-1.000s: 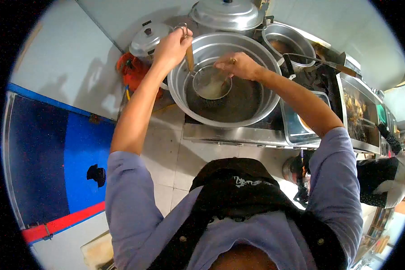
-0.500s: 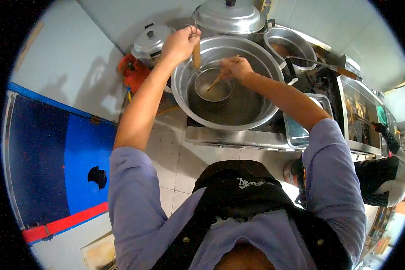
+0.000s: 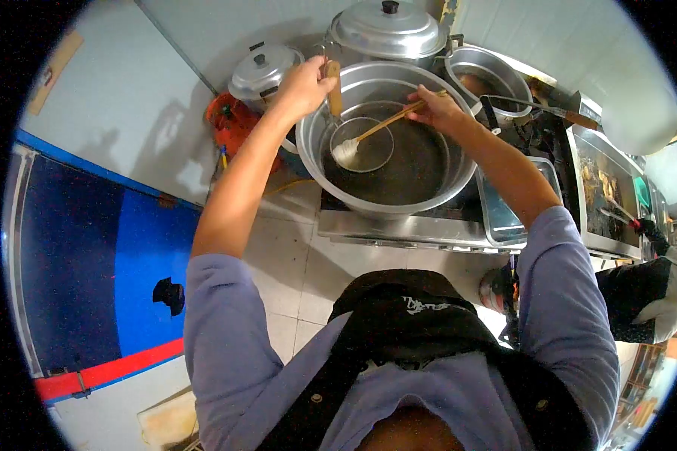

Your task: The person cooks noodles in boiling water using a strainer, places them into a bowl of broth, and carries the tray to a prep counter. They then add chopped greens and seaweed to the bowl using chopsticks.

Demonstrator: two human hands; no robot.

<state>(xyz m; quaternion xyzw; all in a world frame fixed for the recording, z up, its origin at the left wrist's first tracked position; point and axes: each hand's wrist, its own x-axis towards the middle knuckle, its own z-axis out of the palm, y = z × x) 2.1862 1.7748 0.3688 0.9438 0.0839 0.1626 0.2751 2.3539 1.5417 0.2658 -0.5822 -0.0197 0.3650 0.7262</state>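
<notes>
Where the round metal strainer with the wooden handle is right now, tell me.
In the head view, the round metal strainer is inside the wide silvery metal basin, left of its middle, below the left hand gripping the strainer's wooden handle.

"Can we name the clump (image 3: 346,152) at the tips of the chopsticks (image 3: 395,120)?"
"No, it's too blurred for us."
"And the lettering (image 3: 426,305)?"
"Too small to read. We can't see under the big lid (image 3: 372,34), and our view's edge cuts off the co-worker (image 3: 643,297)."
</notes>
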